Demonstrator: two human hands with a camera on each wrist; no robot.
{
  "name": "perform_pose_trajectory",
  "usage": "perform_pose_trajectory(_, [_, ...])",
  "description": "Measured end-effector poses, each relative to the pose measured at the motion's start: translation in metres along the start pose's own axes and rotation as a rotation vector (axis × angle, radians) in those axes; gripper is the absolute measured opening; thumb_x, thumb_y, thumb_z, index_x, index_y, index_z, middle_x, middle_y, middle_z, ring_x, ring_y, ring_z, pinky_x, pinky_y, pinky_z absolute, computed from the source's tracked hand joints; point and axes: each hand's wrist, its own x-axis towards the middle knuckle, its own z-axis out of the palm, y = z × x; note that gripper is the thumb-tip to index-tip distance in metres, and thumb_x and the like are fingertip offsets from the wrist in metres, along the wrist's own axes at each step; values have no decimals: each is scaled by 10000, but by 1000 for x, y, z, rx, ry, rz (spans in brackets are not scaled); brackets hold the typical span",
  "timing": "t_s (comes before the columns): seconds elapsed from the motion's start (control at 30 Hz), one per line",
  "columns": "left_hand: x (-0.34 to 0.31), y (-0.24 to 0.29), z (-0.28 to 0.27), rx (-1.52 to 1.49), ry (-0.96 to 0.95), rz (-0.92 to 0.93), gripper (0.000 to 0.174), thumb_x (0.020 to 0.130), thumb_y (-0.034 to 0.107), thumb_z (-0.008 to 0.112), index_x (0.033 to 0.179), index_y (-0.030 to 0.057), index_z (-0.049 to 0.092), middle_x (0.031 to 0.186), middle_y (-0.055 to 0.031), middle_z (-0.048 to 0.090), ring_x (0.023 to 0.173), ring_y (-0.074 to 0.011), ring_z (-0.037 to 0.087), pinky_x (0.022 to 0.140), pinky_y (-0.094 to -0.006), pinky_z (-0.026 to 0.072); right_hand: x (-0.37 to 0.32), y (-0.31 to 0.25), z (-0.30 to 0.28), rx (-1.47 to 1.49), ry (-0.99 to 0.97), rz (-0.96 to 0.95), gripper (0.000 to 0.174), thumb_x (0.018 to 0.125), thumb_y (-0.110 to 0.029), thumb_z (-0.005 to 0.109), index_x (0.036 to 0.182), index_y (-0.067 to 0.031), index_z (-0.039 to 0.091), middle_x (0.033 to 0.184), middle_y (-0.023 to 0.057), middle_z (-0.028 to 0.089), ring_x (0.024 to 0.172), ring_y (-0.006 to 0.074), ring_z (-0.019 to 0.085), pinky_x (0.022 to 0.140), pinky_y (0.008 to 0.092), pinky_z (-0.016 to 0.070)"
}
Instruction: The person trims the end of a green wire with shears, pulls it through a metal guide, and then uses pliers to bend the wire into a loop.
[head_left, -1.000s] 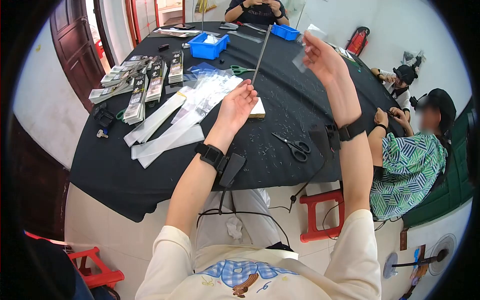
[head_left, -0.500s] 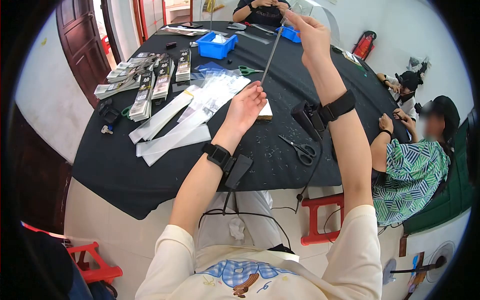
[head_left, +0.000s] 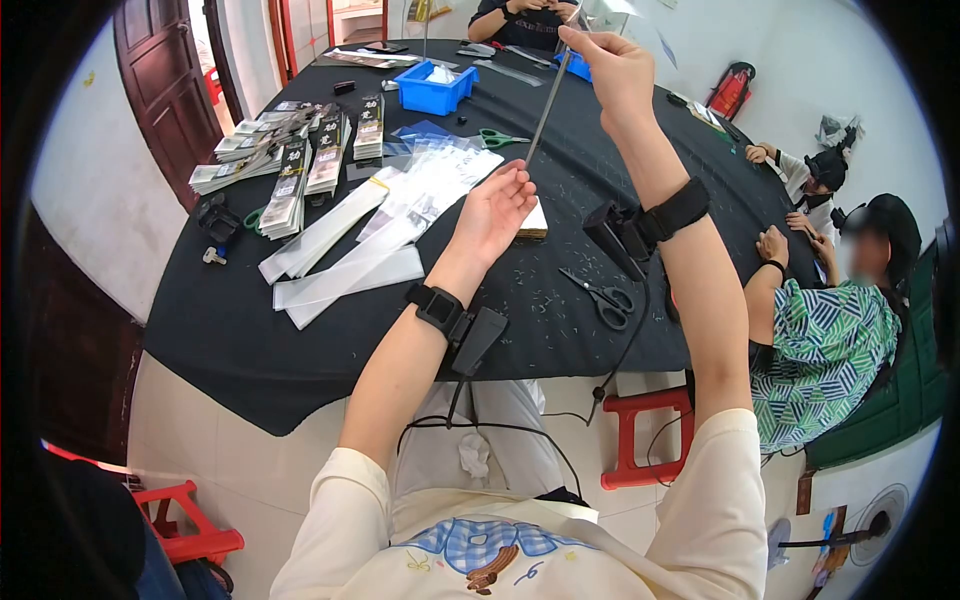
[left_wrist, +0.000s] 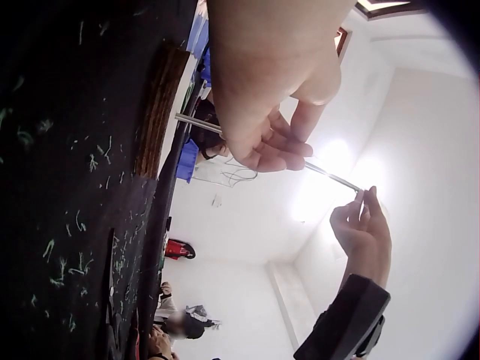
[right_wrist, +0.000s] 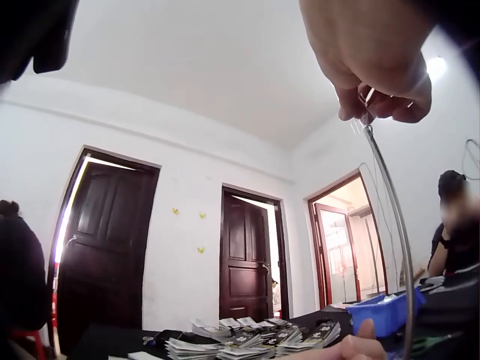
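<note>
My left hand (head_left: 497, 212) grips a thin metal rod (head_left: 547, 115) near its lower end, fingers curled round it. A short stub of the rod sticks out past the hand in the left wrist view. Up at the rod's top end, my right hand (head_left: 622, 82) pinches a piece of clear plastic film (head_left: 622, 8) between thumb and fingers, with the fingertips right at the rod's tip. The film is hard to make out against the bright wall. Beneath the left hand lies a pale block (head_left: 535, 222) with a brown, layered side.
Black-handled scissors (head_left: 610, 305) lie on the black tablecloth (head_left: 400, 345) among small clippings. Clear plastic sleeves (head_left: 355, 280) and stacks of printed packets (head_left: 287, 190) cover the left side. Further back are green-handled scissors (head_left: 500, 138) and a blue bin (head_left: 435, 92). Other people sit around the table.
My right hand has moved left and up with the film to the rod's top end, then stayed nearly still. The left hand keeps its grip on the rod.
</note>
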Motion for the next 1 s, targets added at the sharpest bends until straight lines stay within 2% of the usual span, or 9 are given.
perform_pose_trajectory(0.03, [0, 0, 0, 0, 0, 0, 170, 843, 75, 505, 997, 4, 486, 824, -70, 533, 762, -163, 535, 713, -283, 460, -1, -1, 0, -28, -23, 47, 249, 680, -267, 738, 744, -34, 678, 607, -47, 497, 593, 47, 390, 539, 215, 282])
perform_pose_trajectory(0.47, [0, 0, 0, -8, 1, -8, 180, 842, 79, 511, 1004, 9, 475, 821, -68, 532, 765, -162, 536, 719, -283, 461, -6, 7, 3, 34, 2, 8, 232, 723, -248, 704, 756, -19, 679, 626, -40, 507, 593, 41, 394, 516, 205, 276])
perform_pose_trajectory(0.53, [0, 0, 1, -6, 2, -9, 181, 841, 78, 511, 1005, 9, 474, 820, -68, 532, 765, -163, 537, 719, -284, 462, -4, 7, 4, 14, 19, -52, 226, 715, -213, 704, 765, 5, 677, 553, -43, 496, 480, 29, 368, 420, 205, 263])
perform_pose_trajectory(0.77, [-1, -1, 1, -6, 1, -4, 179, 845, 79, 500, 1007, 9, 473, 826, -70, 536, 773, -166, 539, 722, -287, 464, 4, 4, 3, 103, 19, -54, 210, 700, -199, 722, 755, -2, 675, 538, -58, 467, 470, 20, 340, 411, 206, 231])
perform_pose_trajectory(0.83, [0, -1, -1, -10, -1, -8, 179, 846, 80, 498, 1008, 8, 474, 827, -70, 536, 774, -166, 540, 722, -288, 465, 5, -1, 0, 68, -11, 22, 245, 713, -259, 711, 794, -31, 673, 675, -18, 552, 661, 66, 458, 644, 223, 331])
perform_pose_trajectory(0.87, [0, -1, -1, -5, 2, -6, 179, 846, 81, 498, 1008, 8, 474, 826, -70, 535, 773, -166, 539, 723, -288, 465, 9, 3, -1, 68, -11, 22, 245, 713, -259, 711, 794, -31, 673, 675, -18, 552, 661, 66, 458, 644, 223, 331])
perform_pose_trajectory(0.93, [-1, -1, 0, -1, 6, -4, 179, 846, 82, 497, 1007, 7, 475, 824, -69, 534, 773, -165, 539, 724, -288, 465, 21, 13, -2, 13, 31, 54, 248, 662, -292, 735, 797, -87, 700, 659, 71, 637, 617, 101, 562, 606, 223, 421])
perform_pose_trajectory(1.0, [-1, -1, 0, 10, -5, 4, 172, 846, 80, 497, 1000, 7, 478, 822, -70, 532, 771, -165, 538, 722, -287, 466, 22, 13, -3, 13, 30, 41, 262, 663, -299, 734, 790, -73, 698, 659, 74, 635, 620, 101, 562, 596, 229, 419])
